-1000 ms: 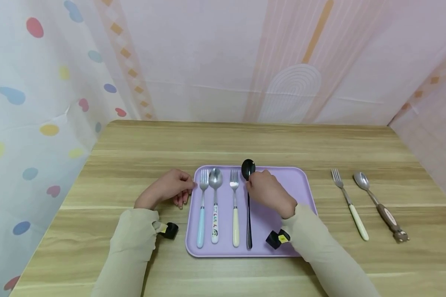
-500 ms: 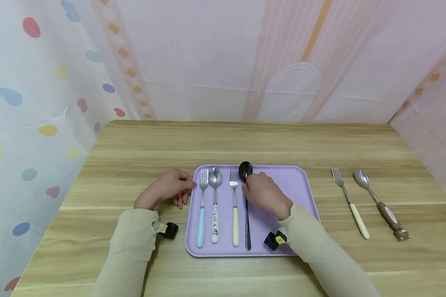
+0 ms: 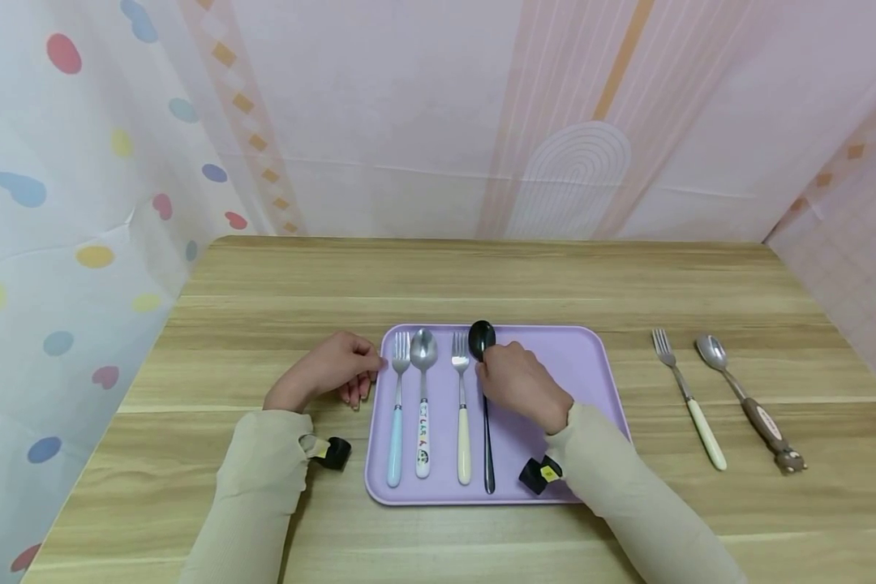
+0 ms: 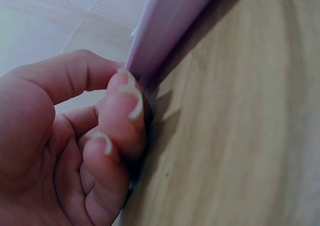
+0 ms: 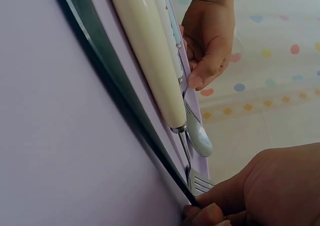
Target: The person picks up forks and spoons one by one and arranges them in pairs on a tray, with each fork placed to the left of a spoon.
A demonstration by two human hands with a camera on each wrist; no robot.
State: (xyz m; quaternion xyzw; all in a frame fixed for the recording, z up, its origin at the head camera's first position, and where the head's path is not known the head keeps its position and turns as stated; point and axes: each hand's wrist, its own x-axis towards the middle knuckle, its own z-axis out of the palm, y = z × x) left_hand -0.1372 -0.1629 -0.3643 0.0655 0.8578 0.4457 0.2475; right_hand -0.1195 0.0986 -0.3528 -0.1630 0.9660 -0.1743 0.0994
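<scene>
Right hand (image 3: 523, 377) has a curled-finger pinch on the black spoon (image 3: 487, 442) mid-tray (image 3: 569, 357), left hand (image 3: 332, 369) pinches the left rim, so imo just square it with the tray's sides before easing off.

A wood-grain bench (image 3: 438, 280); behind the bench, a pale pink patterned backdrop (image 3: 401, 105); left of the bench, white fabric (image 3: 66, 146) with coloured spots.
</scene>
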